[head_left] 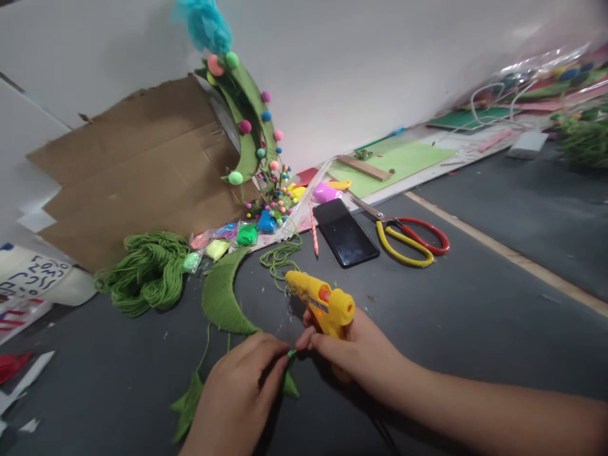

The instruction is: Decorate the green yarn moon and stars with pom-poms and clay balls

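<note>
My right hand [358, 345] is wrapped round a yellow hot glue gun [323, 297], whose nozzle points to the left. Its thumb and forefinger also reach toward a tiny green piece [291, 352]. My left hand [247, 380] pinches that piece between thumb and forefinger; what exactly it is, I cannot make out. Just beyond the left hand lies a green yarn-wrapped crescent [221, 294]. Green stars hang by strings from it: one star [189, 405] shows left of my left hand, and a green point [291, 384] shows between my hands, partly hidden.
A bundle of green yarn [147, 272] lies at left before a cardboard sheet [142, 158]. A decorated crescent with pompoms [244, 126] leans at the back. Scissors [408, 240], a phone [346, 231] and a striped pencil-like stick [314, 231] lie beyond the glue gun.
</note>
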{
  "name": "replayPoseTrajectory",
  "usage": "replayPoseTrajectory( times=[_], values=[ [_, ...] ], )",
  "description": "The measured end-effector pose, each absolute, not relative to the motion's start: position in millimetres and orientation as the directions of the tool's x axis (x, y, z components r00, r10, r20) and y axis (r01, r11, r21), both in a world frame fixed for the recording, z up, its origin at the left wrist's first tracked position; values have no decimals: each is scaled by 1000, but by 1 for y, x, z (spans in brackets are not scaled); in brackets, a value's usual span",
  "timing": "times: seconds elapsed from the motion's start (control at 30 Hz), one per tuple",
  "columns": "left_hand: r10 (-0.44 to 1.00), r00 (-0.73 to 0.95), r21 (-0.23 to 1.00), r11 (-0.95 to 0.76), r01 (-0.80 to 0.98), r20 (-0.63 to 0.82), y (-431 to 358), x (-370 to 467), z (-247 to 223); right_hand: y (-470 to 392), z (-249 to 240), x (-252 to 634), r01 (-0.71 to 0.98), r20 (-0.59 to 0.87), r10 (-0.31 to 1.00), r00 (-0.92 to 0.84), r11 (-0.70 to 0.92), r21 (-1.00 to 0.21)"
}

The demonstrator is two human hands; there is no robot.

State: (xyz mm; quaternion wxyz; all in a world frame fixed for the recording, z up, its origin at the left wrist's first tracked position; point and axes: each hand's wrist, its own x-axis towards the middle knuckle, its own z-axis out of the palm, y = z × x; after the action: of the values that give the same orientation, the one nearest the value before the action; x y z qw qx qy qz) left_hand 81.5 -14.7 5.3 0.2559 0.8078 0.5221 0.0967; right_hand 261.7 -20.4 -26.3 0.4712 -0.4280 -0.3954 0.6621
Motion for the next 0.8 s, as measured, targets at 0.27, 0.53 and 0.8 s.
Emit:
replayPoseTrajectory(
  times=[0.27,0.53,0.8],
  values=[
    [876,469,409,-391,825,-109,-17,82,3,-21,-30,261,-270,-173,962,-210,-228,-936],
    [833,546,281,-506,816,-85,-19,83,0,-22,-33,261,-246,-173,960,-222,-226,-942],
    [830,554,215,-532,819,-59,-21,86,-4,-22,-29,262,-222,-176,957,-230,-227,-948]
  ],
)
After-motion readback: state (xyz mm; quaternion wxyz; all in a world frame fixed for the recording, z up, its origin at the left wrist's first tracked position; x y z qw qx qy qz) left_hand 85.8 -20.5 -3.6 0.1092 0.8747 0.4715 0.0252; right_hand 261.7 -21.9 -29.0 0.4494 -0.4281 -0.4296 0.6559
